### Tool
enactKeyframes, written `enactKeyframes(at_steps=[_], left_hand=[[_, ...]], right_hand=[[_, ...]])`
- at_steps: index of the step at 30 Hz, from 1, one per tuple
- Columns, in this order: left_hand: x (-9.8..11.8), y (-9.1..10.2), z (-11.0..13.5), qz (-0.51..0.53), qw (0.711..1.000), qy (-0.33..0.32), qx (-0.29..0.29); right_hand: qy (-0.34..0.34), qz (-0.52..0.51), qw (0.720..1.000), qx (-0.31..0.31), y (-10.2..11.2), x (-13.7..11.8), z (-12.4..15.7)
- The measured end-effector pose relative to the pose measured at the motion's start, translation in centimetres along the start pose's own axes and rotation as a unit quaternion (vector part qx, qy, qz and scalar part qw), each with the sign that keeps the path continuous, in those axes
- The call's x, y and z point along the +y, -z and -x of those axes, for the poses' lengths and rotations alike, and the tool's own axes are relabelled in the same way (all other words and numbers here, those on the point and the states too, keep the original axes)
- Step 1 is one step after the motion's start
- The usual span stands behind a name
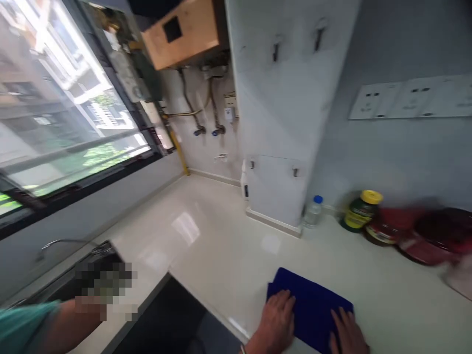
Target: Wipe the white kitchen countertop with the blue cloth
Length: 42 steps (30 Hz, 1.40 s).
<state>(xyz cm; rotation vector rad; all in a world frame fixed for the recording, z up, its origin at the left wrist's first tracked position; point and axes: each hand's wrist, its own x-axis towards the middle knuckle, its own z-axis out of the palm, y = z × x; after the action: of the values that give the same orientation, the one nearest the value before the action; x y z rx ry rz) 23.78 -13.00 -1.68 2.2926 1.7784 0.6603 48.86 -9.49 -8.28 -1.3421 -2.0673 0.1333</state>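
A dark blue folded cloth (pixel 313 307) lies on the pale counter at the lower right. My left hand (pixel 276 317) rests on its left edge, fingers stretched out close together over the fabric. Near the cloth's right edge, my right hand (pixel 348 332) lies flat with its fingers spread apart. Both hands touch the cloth from above, and neither is closed around it. The bottom of the frame cuts off part of my right hand.
At the left, another person's arm (pixel 75 317) reaches to the sink (pixel 70 273); the hand is pixelated. A clear bottle (pixel 312 215), a green yellow-capped jar (pixel 359 214) and red items (pixel 424 236) stand along the wall. A pillar (pixel 276 191) meets the counter (pixel 217 236).
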Motion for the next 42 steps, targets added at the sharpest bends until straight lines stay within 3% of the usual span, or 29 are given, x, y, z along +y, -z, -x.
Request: enactKeyframes(at_steps=[4,7,10,17,22,29,33,37,39,42], left_hand=[[-0.2,0.4,-4.2,-0.023,0.996,-0.083,-0.021],[-1.1,0.7,-5.8,-0.057,0.992,-0.109,-0.013],[-2.5,1.1,-6.4,-0.084,0.989,-0.119,-0.005],[-5.3,2.2,-6.0,-0.042,0.995,-0.091,0.016],[-6.3,3.7,-6.1,-0.003,0.999,-0.031,-0.024],[-6.2,7.4,-7.1,0.025,0.991,-0.043,-0.121],[-6.1,10.4,-6.3,0.035,0.981,-0.046,-0.188],[-6.1,13.2,-7.1,0.045,0.964,0.018,-0.261],[-6.1,14.5,-8.8,0.064,0.972,0.032,-0.226],[-5.4,16.5,-12.8,0.084,0.989,0.030,-0.114]], right_hand=[[-0.010,0.019,0.999,0.028,-0.6,-2.8,-1.9],[-0.092,-0.014,0.995,0.031,0.0,-3.1,-3.3],[-0.158,-0.021,0.985,0.070,0.9,-2.9,-4.0],[-0.171,-0.021,0.983,0.057,1.6,-3.7,-5.9],[-0.148,-0.033,0.987,0.058,2.8,-4.3,-6.7],[-0.066,-0.043,0.993,0.087,6.2,-5.0,-5.4],[-0.129,-0.148,0.980,0.016,8.7,-6.6,-3.5],[-0.202,-0.235,0.950,-0.026,11.0,-7.5,-3.9],[-0.211,-0.251,0.945,-0.005,12.2,-7.5,-5.9],[-0.210,-0.263,0.940,0.060,14.5,-7.3,-10.6]])
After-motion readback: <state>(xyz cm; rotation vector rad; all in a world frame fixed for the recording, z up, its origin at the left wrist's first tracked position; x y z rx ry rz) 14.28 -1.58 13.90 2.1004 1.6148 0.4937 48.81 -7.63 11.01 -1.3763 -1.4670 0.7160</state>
